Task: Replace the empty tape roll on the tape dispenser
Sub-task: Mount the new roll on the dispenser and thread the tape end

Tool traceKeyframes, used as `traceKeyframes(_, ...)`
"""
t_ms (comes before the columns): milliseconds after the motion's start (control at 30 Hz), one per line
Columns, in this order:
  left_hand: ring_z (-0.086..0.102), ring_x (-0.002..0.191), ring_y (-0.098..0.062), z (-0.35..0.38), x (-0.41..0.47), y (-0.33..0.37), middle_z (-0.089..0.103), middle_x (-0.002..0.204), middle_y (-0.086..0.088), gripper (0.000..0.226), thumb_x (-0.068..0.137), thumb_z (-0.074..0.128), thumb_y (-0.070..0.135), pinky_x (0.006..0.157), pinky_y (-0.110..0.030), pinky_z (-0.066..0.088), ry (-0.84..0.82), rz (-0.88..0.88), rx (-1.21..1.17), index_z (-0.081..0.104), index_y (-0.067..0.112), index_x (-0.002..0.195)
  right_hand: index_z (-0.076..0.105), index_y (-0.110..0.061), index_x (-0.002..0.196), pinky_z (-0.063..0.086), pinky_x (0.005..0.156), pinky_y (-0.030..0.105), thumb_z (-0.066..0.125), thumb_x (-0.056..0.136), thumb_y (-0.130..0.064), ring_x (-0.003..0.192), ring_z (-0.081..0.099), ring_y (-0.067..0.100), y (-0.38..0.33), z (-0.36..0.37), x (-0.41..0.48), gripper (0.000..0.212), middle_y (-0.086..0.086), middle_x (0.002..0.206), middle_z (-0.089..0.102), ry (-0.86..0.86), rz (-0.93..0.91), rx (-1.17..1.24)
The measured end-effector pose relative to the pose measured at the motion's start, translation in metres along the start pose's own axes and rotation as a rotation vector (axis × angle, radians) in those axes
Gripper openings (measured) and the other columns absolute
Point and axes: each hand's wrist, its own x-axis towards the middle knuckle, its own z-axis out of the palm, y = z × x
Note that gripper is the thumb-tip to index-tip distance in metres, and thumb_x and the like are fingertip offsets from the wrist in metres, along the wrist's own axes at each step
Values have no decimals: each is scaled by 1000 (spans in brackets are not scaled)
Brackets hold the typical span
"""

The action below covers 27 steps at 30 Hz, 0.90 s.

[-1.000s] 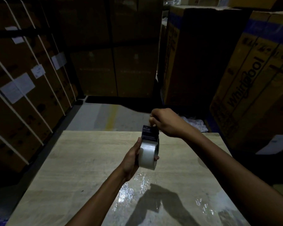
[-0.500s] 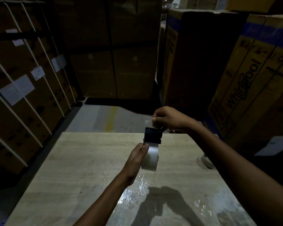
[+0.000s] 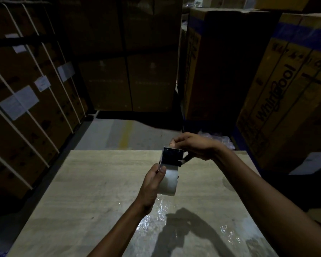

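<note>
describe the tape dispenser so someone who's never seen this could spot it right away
Find the pale wooden table ringed by stacked cardboard boxes. Above its far edge, the left hand and right hand meet on the tape dispenser: dark, with a toothed top edge, sitting above a whitish tape roll.

Crinkled clear film (image 3: 161, 210) lies on the wooden table (image 3: 93, 182).

Tape dispenser (image 3: 171, 156) above table (image 3: 93, 182) (boxes (image 3: 126, 71) behind).
</note>
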Motion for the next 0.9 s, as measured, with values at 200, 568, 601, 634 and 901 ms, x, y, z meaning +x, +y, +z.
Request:
traceKeyframes(200,61,106,-35,0,-5,1,72,109,-6,57,78,49,79,91,-56,47,65,17,0,72,37,108,56,-9,94,56,83,53,47,98,-11,89,64,25,8,9,2,10,7,91,61,-82,75,174)
traceKeyframes(568,65,110,-30,-5,4,11,77,110,-5,62,83,41,81,101,-46,48,83,-240,-20,80,34,96,64,-10,104,53,92,41,58,90,4,111,53,19,41,47,12,21,7,116,54,147,46,300)
traceKeyframes(601,64,111,-29,-6,4,11,75,114,-9,61,82,47,79,101,-45,47,90,-258,-43,79,30,99,65,-10,105,51,98,43,61,87,6,118,50,22,44,52,13,24,8,121,52,193,43,336)
traceKeyframes(634,63,111,-29,-7,4,9,74,117,-10,59,81,53,77,100,-45,47,89,-276,-65,78,28,102,65,-9,106,50,101,43,63,85,8,124,47,24,47,55,14,27,8,125,50,231,40,366)
traceKeyframes(901,58,98,-23,-6,4,3,71,101,-8,44,58,71,39,86,-39,39,-51,-314,-158,81,19,95,55,-18,129,52,84,43,77,79,-12,100,61,22,65,62,9,55,10,119,61,330,191,293)
